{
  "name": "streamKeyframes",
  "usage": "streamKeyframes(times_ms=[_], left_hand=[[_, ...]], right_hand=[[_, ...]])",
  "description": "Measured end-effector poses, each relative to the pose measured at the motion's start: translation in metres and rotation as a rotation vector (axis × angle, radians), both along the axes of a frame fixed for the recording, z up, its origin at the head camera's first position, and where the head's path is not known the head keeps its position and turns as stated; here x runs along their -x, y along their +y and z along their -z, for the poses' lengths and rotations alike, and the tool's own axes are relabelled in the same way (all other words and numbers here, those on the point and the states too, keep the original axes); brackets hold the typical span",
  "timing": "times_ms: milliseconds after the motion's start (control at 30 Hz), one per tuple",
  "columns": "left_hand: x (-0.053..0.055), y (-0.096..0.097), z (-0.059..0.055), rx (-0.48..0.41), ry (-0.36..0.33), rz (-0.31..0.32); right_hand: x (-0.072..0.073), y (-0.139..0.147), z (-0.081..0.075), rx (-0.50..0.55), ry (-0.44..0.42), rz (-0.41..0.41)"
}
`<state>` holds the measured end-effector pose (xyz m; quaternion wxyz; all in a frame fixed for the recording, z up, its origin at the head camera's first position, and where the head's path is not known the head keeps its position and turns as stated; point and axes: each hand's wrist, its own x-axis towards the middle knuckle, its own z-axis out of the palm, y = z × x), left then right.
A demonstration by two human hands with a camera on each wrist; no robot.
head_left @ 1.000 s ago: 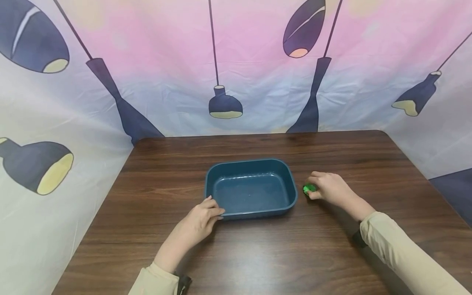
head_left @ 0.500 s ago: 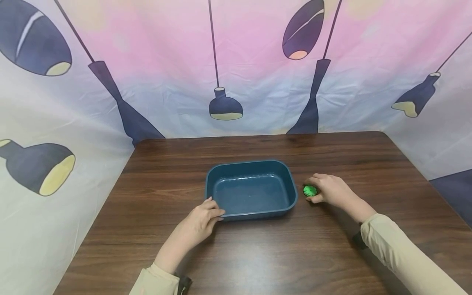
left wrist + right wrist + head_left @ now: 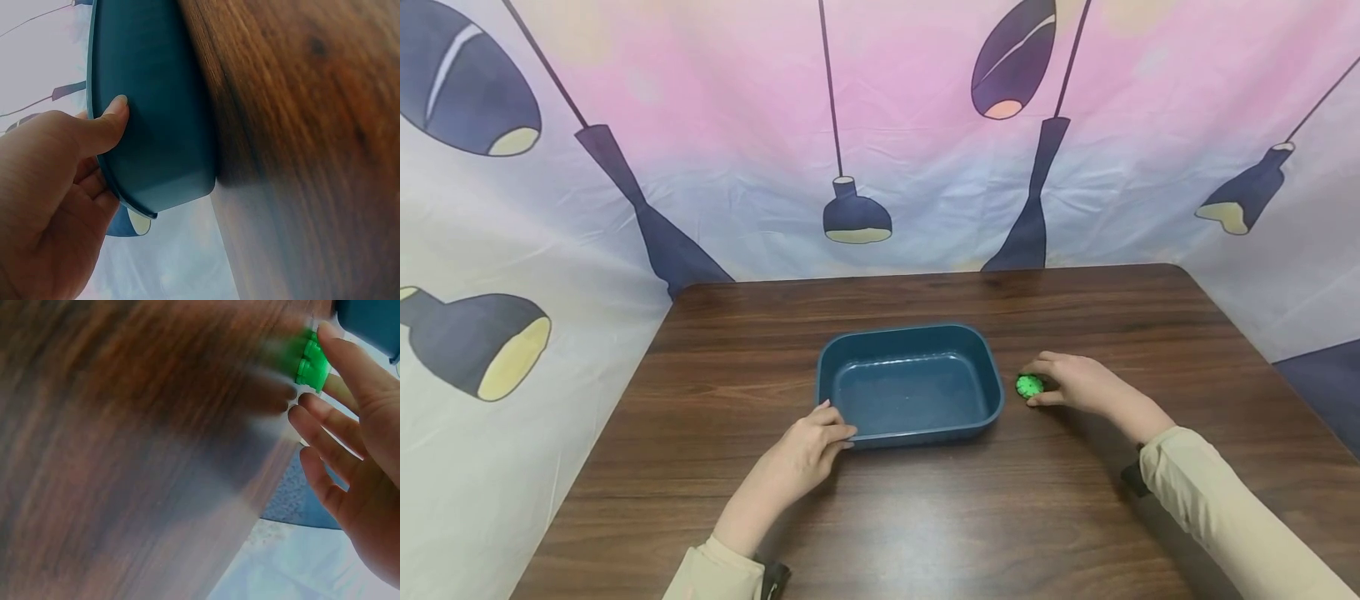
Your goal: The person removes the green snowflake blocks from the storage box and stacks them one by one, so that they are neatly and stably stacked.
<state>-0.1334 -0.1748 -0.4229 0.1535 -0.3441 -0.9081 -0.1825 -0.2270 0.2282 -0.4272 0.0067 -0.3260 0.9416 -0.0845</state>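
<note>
A dark teal rectangular tub (image 3: pixel 917 437) stands on the table. My left hand (image 3: pixel 808 446) holds its near left corner. In the left wrist view the thumb of the left hand (image 3: pixel 47 181) presses the tub's outer wall (image 3: pixel 150 106), with the fingers at the rim. Right of the tub is a small bright green round piece (image 3: pixel 1029 387) with a scalloped edge and dark marks. My right hand (image 3: pixel 1078 385) has thumb and forefinger around it. The right wrist view shows the green piece (image 3: pixel 314 365) at the table surface, between thumb and forefinger; the other fingers spread loosely.
The brown wood-grain table (image 3: pixel 925 525) reaches back to a cloth backdrop (image 3: pixel 737 167) printed with hanging lamps. Only a narrow strip of tabletop separates the tub's right side from the green piece.
The green piece was darker and partly covered by the right fingers; its bright face now shows. The right fingers have shifted slightly around it. The left hand and tub have kept their places.
</note>
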Motion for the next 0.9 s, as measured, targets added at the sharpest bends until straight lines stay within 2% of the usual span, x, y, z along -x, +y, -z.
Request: streamKeyframes(times_ms=[333,600,800,900], left_hand=[[0.0,0.003,0.001,-0.009,0.003,0.018],[0.003,0.002,-0.001,0.047,-0.014,0.01],[0.0,-0.002,0.001,0.045,-0.103,-0.008],[-0.001,-0.007,0.001,0.053,-0.099,-0.048]], right_hand=[[-0.003,0.0,0.003,0.036,0.004,0.042],[-0.005,0.002,0.002,0.051,-0.083,0.11],[-0.012,0.002,0.0,0.072,-0.1,0.16],[-0.017,0.002,-0.002,0.097,-0.088,0.177]])
